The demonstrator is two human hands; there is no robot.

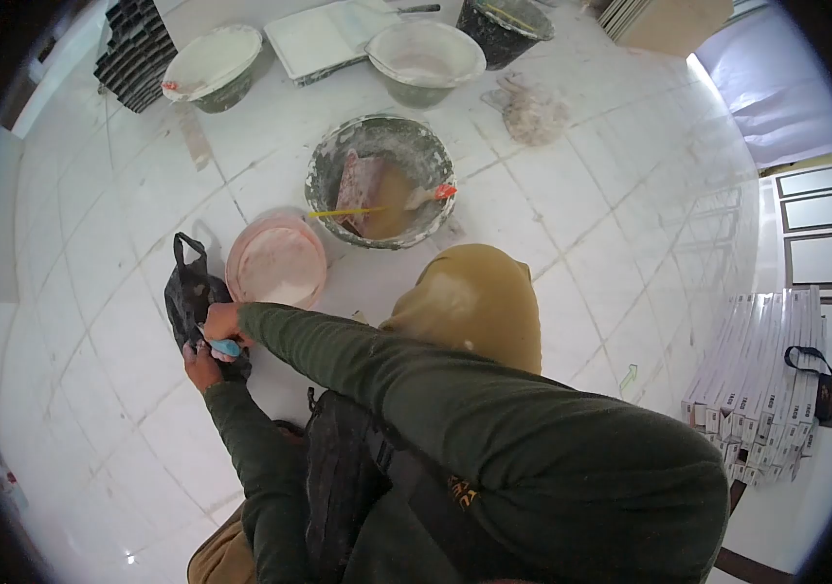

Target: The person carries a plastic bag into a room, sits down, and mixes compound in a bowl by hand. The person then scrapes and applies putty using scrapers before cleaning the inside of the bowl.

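A black plastic bag [189, 289] with a loop handle lies on the tiled floor at the left, and both hands are at it. My right hand [224, 321] reaches across my body, its fingers closed round a blue-handled tool [226, 346] whose working end I cannot make out. Just below, my left hand [203, 369] grips the near edge of the bag, fingers closed. Beside the bag stands a pink tub [277, 263] of whitish material.
Ahead is a large dirty bucket [382, 127] holding murky water, a yellow stick and a red-handled brush. Pale basins [426, 56], a white board [326, 41] and a black bucket [502, 34] stand farther back. Long boxes [757, 370] are stacked at right.
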